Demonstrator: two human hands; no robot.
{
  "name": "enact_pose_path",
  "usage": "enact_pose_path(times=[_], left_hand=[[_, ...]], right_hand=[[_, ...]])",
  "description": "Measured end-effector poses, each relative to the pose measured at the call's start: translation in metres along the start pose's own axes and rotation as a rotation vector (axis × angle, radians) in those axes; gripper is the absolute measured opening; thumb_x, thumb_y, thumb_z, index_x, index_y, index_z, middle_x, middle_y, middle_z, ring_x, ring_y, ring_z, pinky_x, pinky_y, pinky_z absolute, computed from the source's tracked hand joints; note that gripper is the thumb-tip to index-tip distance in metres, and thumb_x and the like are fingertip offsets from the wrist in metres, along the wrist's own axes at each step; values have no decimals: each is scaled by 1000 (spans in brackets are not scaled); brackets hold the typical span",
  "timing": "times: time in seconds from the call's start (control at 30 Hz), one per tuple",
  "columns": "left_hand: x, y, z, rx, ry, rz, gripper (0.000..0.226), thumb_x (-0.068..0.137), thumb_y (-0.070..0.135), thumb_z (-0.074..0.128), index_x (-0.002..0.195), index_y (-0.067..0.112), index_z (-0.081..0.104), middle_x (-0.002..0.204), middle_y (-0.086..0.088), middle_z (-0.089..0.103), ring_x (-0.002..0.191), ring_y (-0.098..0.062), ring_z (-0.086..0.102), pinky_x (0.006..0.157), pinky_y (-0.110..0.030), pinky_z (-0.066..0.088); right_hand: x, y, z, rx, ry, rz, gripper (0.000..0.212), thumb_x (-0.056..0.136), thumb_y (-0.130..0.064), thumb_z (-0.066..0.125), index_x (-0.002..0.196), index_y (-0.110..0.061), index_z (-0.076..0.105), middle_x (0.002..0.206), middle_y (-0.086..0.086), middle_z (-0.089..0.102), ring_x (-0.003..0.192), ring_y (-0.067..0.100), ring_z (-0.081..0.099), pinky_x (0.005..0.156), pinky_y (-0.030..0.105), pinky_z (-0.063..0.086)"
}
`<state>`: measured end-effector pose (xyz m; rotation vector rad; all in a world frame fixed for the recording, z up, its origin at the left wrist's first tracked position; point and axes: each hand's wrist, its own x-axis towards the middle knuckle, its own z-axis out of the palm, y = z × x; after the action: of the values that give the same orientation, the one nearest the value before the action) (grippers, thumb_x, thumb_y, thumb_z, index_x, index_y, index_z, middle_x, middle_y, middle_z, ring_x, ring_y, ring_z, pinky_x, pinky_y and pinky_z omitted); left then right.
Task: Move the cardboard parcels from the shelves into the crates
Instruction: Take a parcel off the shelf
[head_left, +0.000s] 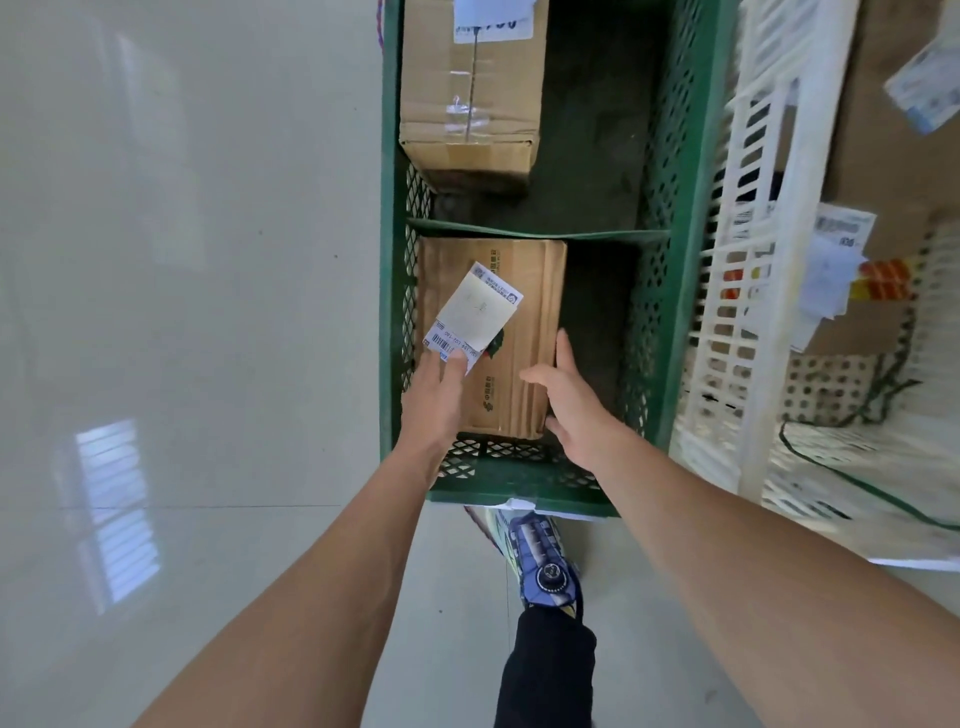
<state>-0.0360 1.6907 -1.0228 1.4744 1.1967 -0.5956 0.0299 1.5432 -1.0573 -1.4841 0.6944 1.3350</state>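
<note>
The left hand (435, 397) lay flat with straight fingers on the near left corner of a brown rectangular cardboard parcel (524, 332), its fingertips at the edge of a white paper shipping label (475, 312). The right hand (574, 410) stood against the parcel's right side with its fingers straight along the edge and its thumb spread over the top, not curled round it. The parcel sat in the near compartment of a green perforated plastic crate (519, 491), close to the left wall. Beyond the green divider (535, 231), a second taped brown cardboard box (467, 104) occupied the far compartment. A white slatted plastic crate (769, 260) stood just beside it on the right. A blue shoe (540, 561) rested on the pale glossy floor (182, 260).
</note>
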Motion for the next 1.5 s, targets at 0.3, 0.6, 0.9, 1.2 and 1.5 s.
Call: enact_pose_path(times=[0.3, 0.6, 0.9, 1.2, 1.5], left_hand=[[4, 0, 3, -92, -173, -147, 56, 114, 60, 28, 168, 43, 29, 176, 9, 31, 163, -18, 24, 123, -42, 20], [-78, 80, -2, -170, -84, -53, 53, 115, 55, 33, 161, 32, 45, 139, 6, 59, 112, -1, 54, 111, -32, 36], [-297, 265, 7, -196, -148, 276, 74, 100, 81, 39, 166, 48, 34, 174, 17, 35, 161, -19, 33, 132, -57, 27], [-531, 386, 99, -95, -242, 640, 45, 93, 79, 38, 129, 63, 59, 125, 45, 67, 122, 23, 57, 114, -37, 41], [-714, 441, 259, -109, -351, 851, 68, 103, 62, 38, 165, 36, 38, 173, 13, 35, 160, -11, 32, 126, -40, 31]], right_hand=[[13, -10, -19, -108, -40, 7, 100, 98, -32, 64, 166, -50, -6, 180, -1, 8, 164, 30, 14, 131, 62, 13], [-104, -79, -38, -97, -36, -369, 76, 101, -58, 43, 168, -44, 10, 178, -17, 10, 163, 9, 11, 134, 52, 11], [-351, -169, -103, 168, 67, -681, 90, 88, -85, 47, 165, -50, 18, 167, -34, 25, 153, -10, 28, 133, 38, 17], [-599, -211, -237, 278, 138, -992, 101, 67, -100, 58, 156, -59, 32, 169, -29, 29, 153, -10, 30, 129, 31, 24], [-782, -185, -427, 317, 238, -1188, 86, 79, -86, 52, 156, -55, 31, 169, -28, 29, 154, -6, 30, 133, 39, 22]])
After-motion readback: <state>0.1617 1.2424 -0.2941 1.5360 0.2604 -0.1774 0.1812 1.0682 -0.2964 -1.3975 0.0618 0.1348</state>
